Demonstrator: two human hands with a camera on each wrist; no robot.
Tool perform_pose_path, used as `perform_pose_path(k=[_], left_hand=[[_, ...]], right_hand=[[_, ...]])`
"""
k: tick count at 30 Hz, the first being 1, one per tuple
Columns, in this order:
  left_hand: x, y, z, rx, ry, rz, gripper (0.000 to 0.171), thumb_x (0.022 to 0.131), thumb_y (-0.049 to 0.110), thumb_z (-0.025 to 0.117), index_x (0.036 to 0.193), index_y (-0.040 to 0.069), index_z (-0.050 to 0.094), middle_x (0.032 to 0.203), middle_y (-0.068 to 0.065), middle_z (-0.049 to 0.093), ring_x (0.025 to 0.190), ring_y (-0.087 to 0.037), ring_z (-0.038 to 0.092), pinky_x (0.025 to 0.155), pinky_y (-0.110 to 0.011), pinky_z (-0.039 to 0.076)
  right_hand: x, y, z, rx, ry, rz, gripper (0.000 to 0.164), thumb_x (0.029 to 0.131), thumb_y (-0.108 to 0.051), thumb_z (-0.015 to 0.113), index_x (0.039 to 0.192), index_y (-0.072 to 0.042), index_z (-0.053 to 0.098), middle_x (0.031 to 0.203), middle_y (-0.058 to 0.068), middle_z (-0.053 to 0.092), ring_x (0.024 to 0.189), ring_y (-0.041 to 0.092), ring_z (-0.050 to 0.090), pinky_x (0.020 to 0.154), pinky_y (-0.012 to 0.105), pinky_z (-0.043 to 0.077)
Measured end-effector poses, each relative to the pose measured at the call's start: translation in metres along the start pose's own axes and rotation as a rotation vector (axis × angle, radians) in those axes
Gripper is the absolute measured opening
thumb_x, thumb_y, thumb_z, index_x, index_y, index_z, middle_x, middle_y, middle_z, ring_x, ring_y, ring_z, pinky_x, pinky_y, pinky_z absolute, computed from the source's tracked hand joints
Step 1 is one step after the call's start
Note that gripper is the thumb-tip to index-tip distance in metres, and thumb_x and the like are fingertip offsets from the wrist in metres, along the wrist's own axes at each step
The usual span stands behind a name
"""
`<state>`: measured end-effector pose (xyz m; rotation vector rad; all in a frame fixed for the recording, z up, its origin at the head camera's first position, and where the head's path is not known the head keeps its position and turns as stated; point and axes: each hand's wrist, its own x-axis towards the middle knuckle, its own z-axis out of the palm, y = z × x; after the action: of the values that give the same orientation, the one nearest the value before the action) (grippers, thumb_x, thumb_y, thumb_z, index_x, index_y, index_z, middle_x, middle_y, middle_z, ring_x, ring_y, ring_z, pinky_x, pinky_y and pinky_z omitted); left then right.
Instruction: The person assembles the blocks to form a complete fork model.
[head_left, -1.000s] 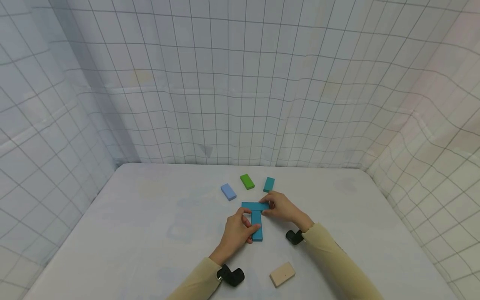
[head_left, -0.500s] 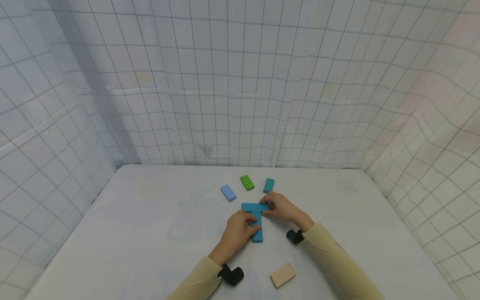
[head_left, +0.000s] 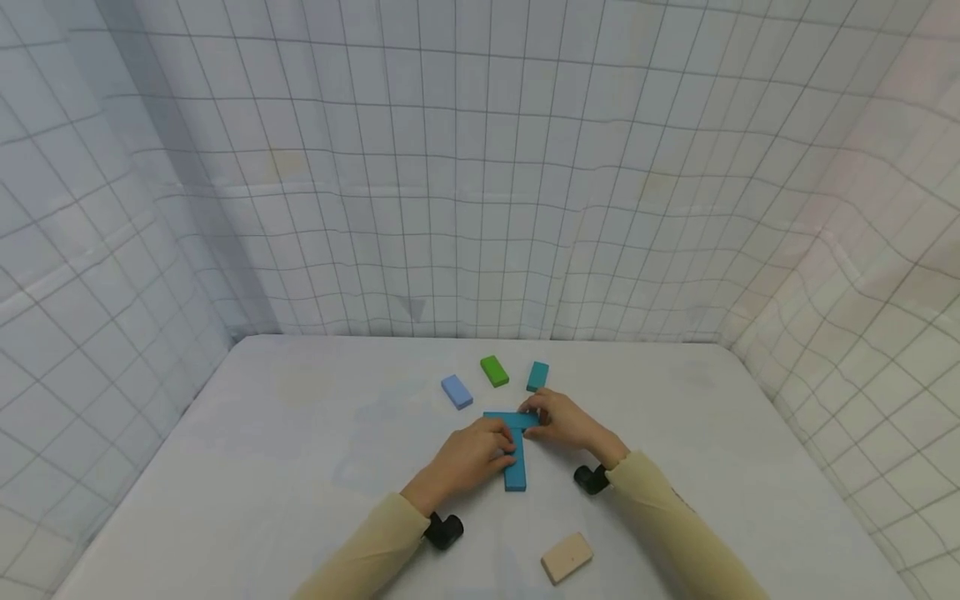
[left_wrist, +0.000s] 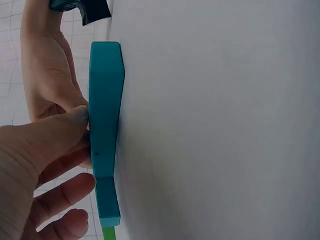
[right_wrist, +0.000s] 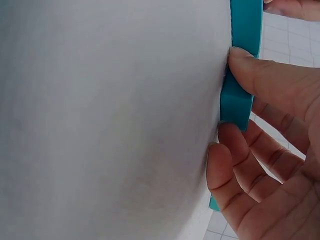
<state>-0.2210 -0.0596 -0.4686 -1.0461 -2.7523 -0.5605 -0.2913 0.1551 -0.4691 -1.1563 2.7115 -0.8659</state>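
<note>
Two long blue blocks lie on the white table in a T. The crossbar block [head_left: 517, 418] runs sideways, and the stem block [head_left: 514, 477] points toward the person, its far end against the crossbar. My right hand [head_left: 566, 419] pinches the crossbar's right end, thumb on the near side and fingers round the far side. Over the T's joint, my left hand [head_left: 468, 454] has relaxed, spread fingers. In the left wrist view its thumb tip touches the stem block [left_wrist: 104, 115], and the other fingers hang loosely beside it. The left hand partly covers the crossbar's left part.
Beyond the T lie a light blue block [head_left: 457, 392], a green block [head_left: 494, 371] and a short teal block [head_left: 537, 376]. A beige block [head_left: 567, 557] sits nearer the person. Grid-patterned curtains [head_left: 480, 208] enclose the table's back and sides.
My left hand has loosened from the sides of the stem block, its fingers now over the top near the joint, with the forearm swung left. My right hand and the blocks stay in place.
</note>
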Motion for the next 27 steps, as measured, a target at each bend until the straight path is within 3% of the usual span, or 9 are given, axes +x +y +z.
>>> perform_pose_path(k=[4, 10, 16, 22, 27], left_hand=[[0.001, -0.005, 0.001, 0.031, -0.033, 0.009, 0.022, 0.087, 0.033, 0.07, 0.101, 0.017, 0.075, 0.102, 0.008, 0.06, 0.098, -0.01, 0.053, 0.071, -0.021, 0.047], [-0.002, -0.009, 0.006, -0.018, -0.01, -0.024, 0.033, 0.081, 0.043, 0.073, 0.104, 0.019, 0.074, 0.099, 0.008, 0.06, 0.092, -0.008, 0.054, 0.067, -0.022, 0.048], [-0.005, -0.008, 0.007, -0.074, 0.001, -0.035, 0.033, 0.083, 0.044, 0.072, 0.106, 0.02, 0.074, 0.105, 0.007, 0.062, 0.093, -0.007, 0.059, 0.07, -0.025, 0.05], [-0.008, -0.012, 0.011, -0.211, 0.031, -0.076, 0.032, 0.082, 0.042, 0.073, 0.105, 0.02, 0.074, 0.11, 0.008, 0.062, 0.097, -0.008, 0.059, 0.076, -0.028, 0.049], [-0.011, -0.018, 0.021, -0.379, 0.065, -0.097, 0.033, 0.08, 0.043, 0.074, 0.105, 0.02, 0.074, 0.11, 0.009, 0.061, 0.081, -0.004, 0.057, 0.063, -0.022, 0.045]], right_hand=[[-0.001, 0.003, 0.001, 0.009, -0.002, 0.005, 0.03, 0.084, -0.017, 0.074, 0.111, -0.005, 0.065, 0.098, 0.003, 0.055, 0.075, 0.013, 0.052, 0.066, 0.026, 0.045], [0.0, 0.003, 0.0, 0.021, -0.008, 0.015, 0.03, 0.084, -0.017, 0.075, 0.11, -0.006, 0.065, 0.098, 0.003, 0.055, 0.076, 0.013, 0.052, 0.068, 0.027, 0.045], [0.0, 0.001, -0.003, 0.017, -0.008, 0.024, 0.03, 0.083, -0.016, 0.075, 0.11, -0.006, 0.065, 0.099, 0.004, 0.056, 0.077, 0.013, 0.052, 0.068, 0.027, 0.045], [0.001, 0.003, -0.004, 0.022, -0.018, 0.017, 0.03, 0.084, -0.017, 0.075, 0.11, -0.006, 0.065, 0.1, 0.005, 0.056, 0.077, 0.013, 0.052, 0.069, 0.028, 0.045], [0.002, 0.007, -0.003, 0.041, -0.043, 0.02, 0.03, 0.084, -0.019, 0.075, 0.109, -0.006, 0.065, 0.099, 0.002, 0.055, 0.078, 0.013, 0.051, 0.07, 0.028, 0.044]])
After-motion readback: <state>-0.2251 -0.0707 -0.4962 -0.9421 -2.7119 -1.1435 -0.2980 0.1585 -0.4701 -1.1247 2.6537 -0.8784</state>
